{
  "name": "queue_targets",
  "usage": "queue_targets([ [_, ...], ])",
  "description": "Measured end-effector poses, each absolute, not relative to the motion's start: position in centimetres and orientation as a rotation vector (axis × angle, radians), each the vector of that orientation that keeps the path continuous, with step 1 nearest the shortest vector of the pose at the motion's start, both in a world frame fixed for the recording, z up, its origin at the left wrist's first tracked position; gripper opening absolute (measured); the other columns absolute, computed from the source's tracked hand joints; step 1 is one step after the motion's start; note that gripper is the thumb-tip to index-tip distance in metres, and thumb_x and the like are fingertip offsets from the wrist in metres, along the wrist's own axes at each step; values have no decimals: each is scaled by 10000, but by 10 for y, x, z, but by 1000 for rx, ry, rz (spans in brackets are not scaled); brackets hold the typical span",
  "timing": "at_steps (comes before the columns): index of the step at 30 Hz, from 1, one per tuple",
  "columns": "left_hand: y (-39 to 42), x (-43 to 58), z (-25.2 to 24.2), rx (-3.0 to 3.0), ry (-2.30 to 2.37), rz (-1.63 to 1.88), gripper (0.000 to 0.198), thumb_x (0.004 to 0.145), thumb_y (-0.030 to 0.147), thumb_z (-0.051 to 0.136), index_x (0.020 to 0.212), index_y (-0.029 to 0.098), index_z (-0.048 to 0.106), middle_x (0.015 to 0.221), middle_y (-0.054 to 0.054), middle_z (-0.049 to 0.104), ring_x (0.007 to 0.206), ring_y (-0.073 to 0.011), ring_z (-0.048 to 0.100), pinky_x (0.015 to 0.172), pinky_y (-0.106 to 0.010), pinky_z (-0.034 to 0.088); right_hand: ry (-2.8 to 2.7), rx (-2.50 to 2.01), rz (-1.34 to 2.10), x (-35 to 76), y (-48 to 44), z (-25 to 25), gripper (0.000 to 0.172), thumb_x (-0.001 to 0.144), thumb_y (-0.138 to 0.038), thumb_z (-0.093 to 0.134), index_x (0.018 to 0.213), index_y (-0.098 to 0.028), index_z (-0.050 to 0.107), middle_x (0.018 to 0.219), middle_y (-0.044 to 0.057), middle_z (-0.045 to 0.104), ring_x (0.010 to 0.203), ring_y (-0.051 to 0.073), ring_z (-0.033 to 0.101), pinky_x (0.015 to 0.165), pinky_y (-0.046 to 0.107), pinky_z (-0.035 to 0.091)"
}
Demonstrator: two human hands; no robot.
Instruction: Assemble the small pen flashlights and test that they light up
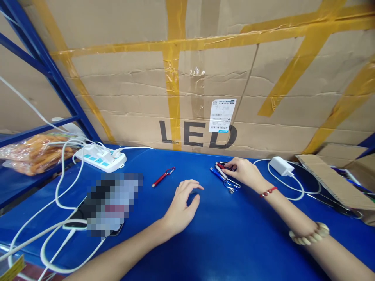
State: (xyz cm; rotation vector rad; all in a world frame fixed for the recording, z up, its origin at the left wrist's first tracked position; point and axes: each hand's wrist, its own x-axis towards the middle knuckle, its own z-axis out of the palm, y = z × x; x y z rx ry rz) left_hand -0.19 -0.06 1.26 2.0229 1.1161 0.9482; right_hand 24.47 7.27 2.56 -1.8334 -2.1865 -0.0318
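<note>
A red pen-like torch with a carabiner clip [160, 179] lies by itself on the blue table [222, 242], left of centre. Near it, to the lower right, my left hand [183, 205] rests over the table with fingers curved and apart, holding nothing. Further right is a small pile of similar torches, among them a blue one [217, 173] and a silver one, with metal clips at their lower end. My right hand [241, 171] is at the right side of this pile, its thumb and fingers closed on a red torch [222, 166] that is partly hidden by the fingertips.
A large taped cardboard box [131, 97] stands behind the table. At left are a white power strip [101, 158], loose white cables and a phone-like device [84, 207]. At right are a white charger [281, 166], its cable and a cardboard piece [334, 181].
</note>
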Motion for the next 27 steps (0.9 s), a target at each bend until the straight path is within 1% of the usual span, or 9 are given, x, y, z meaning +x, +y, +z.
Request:
queue_targets([
  [4, 0, -2, 12, 1996, 1086, 979, 205, 819, 119, 443, 933, 215, 585, 1109, -64, 587, 1116, -220, 480, 989, -419, 317, -2194, -1866, -20, 237, 72, 19, 299, 841, -385, 481, 793, -225, 728, 767, 59, 672, 665, 194, 615, 515, 255, 384],
  [9, -1, -2, 17, 1940, 1103, 1010, 187, 833, 157, 452, 935, 221, 594, 1038, -55, 613, 1041, -210, 524, 962, -393, 339, -2187, -1866, 11, 239, 65, 34, 177, 784, -292, 562, 762, -205, 714, 742, 43, 708, 692, 201, 642, 542, 253, 415],
  [12, -2, -2, 20, 1819, 1154, 1007, 217, 844, 225, 475, 1032, 239, 585, 957, -39, 632, 954, -197, 551, 916, -362, 368, -2191, -1798, 35, 232, 54, 52, 169, 786, -320, 578, 809, -215, 707, 793, 32, 718, 745, 202, 648, 596, 261, 442],
  [15, -3, -1, 20, 1674, 1121, 966, 301, 836, 288, 504, 1124, 214, 549, 827, -26, 637, 802, -175, 574, 805, -314, 422, -2222, -1472, 268, 214, 39, 64, 97, 742, -293, 656, 787, -216, 695, 794, 5, 714, 725, 173, 640, 621, 250, 449],
  [16, -3, 0, 19, 1637, 1082, 955, 293, 835, 299, 503, 1103, 196, 561, 779, -21, 631, 744, -164, 576, 760, -298, 435, -2249, -1359, 339, 206, 34, 66, 77, 729, -276, 676, 763, -209, 688, 767, 2, 706, 702, 161, 634, 626, 246, 450],
  [18, -1, 0, 18, 1570, 1025, 986, 220, 830, 310, 508, 962, 165, 606, 703, -12, 607, 649, -141, 567, 677, -269, 447, -2285, -1182, 435, 193, 25, 66, 63, 738, -252, 676, 726, -192, 662, 729, 2, 687, 658, 139, 616, 626, 242, 452],
  [21, 2, 1, 16, 1448, 1037, 1133, 156, 785, 312, 571, 768, 157, 577, 636, 5, 578, 571, -116, 537, 583, -237, 440, -2266, -1063, 472, 182, 17, 65, 116, 731, -230, 685, 664, -169, 612, 672, -1, 633, 587, 112, 568, 563, 223, 439],
  [24, 5, 1, 17, 1379, 1044, 1190, 162, 737, 297, 624, 784, 154, 564, 633, 7, 591, 537, -105, 526, 540, -225, 434, -2251, -1052, 480, 181, 15, 63, 135, 726, -218, 691, 648, -163, 596, 657, -3, 606, 579, 108, 541, 546, 220, 433],
  [27, 5, 2, 18, 1364, 998, 1147, 216, 730, 307, 634, 870, 145, 602, 686, -21, 634, 554, -116, 554, 537, -231, 446, -2254, -1049, 535, 182, 17, 59, 112, 735, -231, 687, 681, -167, 612, 672, -1, 614, 612, 114, 560, 592, 233, 455],
])
